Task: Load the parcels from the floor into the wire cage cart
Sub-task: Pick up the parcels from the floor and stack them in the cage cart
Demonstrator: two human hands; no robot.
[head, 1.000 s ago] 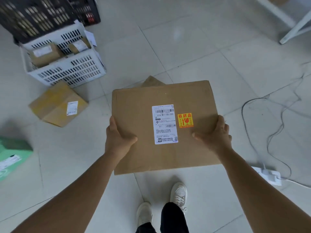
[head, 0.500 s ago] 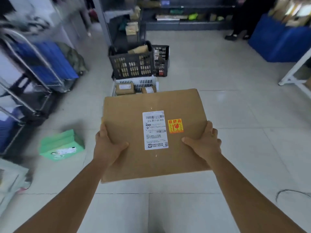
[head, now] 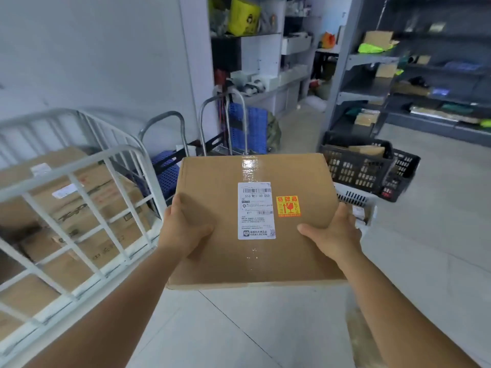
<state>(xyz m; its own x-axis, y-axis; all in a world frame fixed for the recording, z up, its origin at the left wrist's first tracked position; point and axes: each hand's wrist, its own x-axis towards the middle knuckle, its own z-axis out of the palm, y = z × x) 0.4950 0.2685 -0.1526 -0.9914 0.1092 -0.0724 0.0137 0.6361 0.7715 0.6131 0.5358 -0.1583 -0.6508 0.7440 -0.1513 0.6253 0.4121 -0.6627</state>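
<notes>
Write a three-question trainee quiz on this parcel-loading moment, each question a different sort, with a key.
1. True or false: the cardboard parcel rests on the floor.
2. Multiple choice: the white wire cage cart stands to the person's (a) left, (b) right, (c) rear.
3. Fill in: the orange fragile sticker sits to the ___ of the white shipping label.

Key: 1 false; the left hand and right hand hold it up by its sides. 2 a. 3 right.
</notes>
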